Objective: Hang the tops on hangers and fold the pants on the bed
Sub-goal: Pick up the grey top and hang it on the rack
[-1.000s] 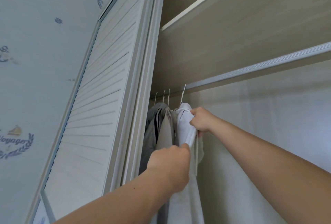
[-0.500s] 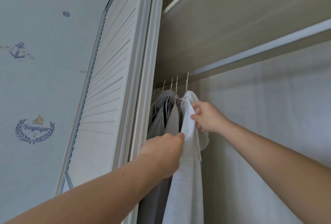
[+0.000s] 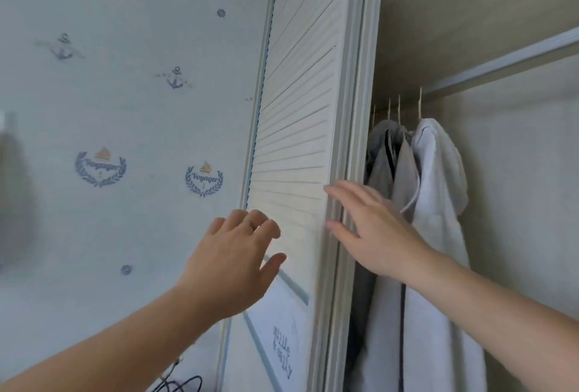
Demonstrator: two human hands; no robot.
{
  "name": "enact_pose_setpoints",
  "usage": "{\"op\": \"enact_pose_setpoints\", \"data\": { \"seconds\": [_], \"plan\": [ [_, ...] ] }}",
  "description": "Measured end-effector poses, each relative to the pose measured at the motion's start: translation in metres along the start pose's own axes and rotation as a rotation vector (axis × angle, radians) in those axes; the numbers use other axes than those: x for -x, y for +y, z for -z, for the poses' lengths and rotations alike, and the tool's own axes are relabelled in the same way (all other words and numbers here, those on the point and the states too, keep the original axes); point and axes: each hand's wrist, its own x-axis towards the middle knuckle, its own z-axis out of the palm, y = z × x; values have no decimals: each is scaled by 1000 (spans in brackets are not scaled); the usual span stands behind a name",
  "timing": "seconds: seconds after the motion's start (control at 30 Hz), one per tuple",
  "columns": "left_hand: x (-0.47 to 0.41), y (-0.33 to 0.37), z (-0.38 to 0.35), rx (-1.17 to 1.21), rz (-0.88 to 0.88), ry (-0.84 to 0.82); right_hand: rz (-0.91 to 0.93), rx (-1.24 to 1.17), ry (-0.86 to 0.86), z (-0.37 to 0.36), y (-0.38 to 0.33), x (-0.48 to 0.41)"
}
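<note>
White hooded top [image 3: 438, 178] hangs at the right end of a short row of clothes inside the open wardrobe, with its hood drooping to the right and a drawstring [image 3: 409, 203] dangling on its left side. Just beside it on the left hang a pale grey top [image 3: 407, 169] and a darker grey top [image 3: 379, 156], pressed close together. Each garment hangs from a thin hanger hook [image 3: 420, 103], and the hooks go up to the silver rail [image 3: 501, 62] that runs under the wooden shelf [image 3: 463, 3].

We hold nothing in either hand. Our right hand [image 3: 372, 228] is stretched out flat in front of the grey tops, fingers straight and spread, and its fingertips [image 3: 329, 188] lie over the right edge of the louvred door [image 3: 294, 128]. We cannot tell whether they touch the door or are just short of it. Our left hand [image 3: 238, 253] is raised lower and further left, over the door's left edge, with its fingers relaxed and slightly bent and the thumb pointing right. We wear a thin ring [image 3: 249, 224] on one finger of that hand. Both hands are well apart from the white hooded top, and neither touches any garment.

Left of the door we see pale blue wallpaper [image 3: 125, 109] printed with anchors and a "Voyager" wreath emblem [image 3: 203, 179]. The door's lower panel [image 3: 275, 322] carries some blurred lettering, and a black cable [image 3: 180, 384] loops at the bottom edge of our view.
</note>
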Motion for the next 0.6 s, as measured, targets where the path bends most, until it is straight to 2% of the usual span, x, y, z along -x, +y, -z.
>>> {"op": "enact_pose_setpoints", "data": {
  "seconds": [0.17, 0.33, 0.6],
  "plan": [
    [121, -62, 52, -113, 216, -160, 151, -62, -92, -37, -119, 21],
    [257, -106, 125, -191, 402, -253, 304, -206, -174, -66, -254, 62],
    [497, -129, 247, -332, 802, -347, 606, -521, -326, -98, -482, 152]
  ]
}}
